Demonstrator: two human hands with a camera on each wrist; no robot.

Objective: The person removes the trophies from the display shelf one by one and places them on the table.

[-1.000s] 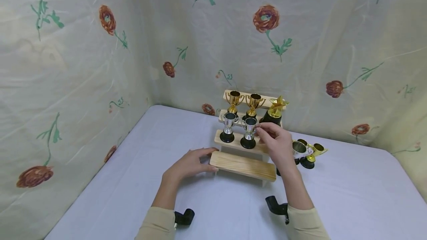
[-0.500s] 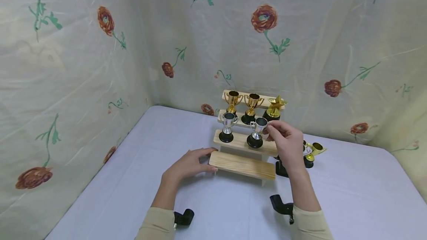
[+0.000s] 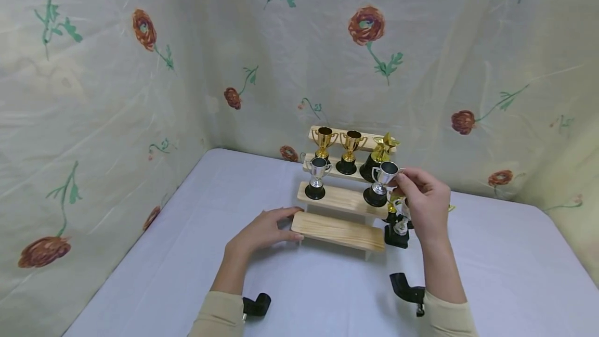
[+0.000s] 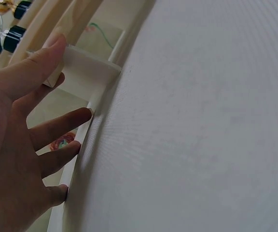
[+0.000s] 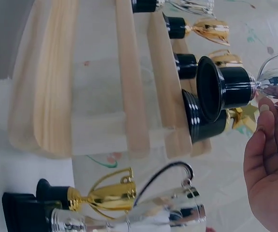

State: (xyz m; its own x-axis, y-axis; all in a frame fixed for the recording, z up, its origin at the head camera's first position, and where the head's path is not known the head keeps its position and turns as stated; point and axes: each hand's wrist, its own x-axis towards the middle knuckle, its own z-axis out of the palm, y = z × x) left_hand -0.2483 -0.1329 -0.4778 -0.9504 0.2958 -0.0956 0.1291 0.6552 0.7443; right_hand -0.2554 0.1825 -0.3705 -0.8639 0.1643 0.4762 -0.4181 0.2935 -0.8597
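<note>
A silver trophy cup [image 3: 385, 176] with a black base hangs tilted over the right end of the second step. My right hand [image 3: 427, 204] pinches it by one handle, and in the right wrist view its base [image 5: 210, 89] is off the wood. The thumb and index finger of my left hand [image 3: 265, 230] grip the left end of the lowest plank of a wooden tiered stand [image 3: 338, 230]. Another silver trophy cup [image 3: 317, 176] stands at the left of the second step. Two gold cups [image 3: 351, 144] and a gold star trophy [image 3: 382, 152] occupy the step behind.
Right of the stand, more trophies are grouped on the white table [image 3: 154, 274], including a large silver cup [image 5: 168, 212] and a gold cup [image 5: 112, 195]. My right forearm partly hides them. Flower-patterned cloth [image 3: 290, 40] hangs behind the table.
My right hand has carried the silver trophy cup rightward along the second step, from near the middle to the right end. My left hand has kept its grip on the stand.
</note>
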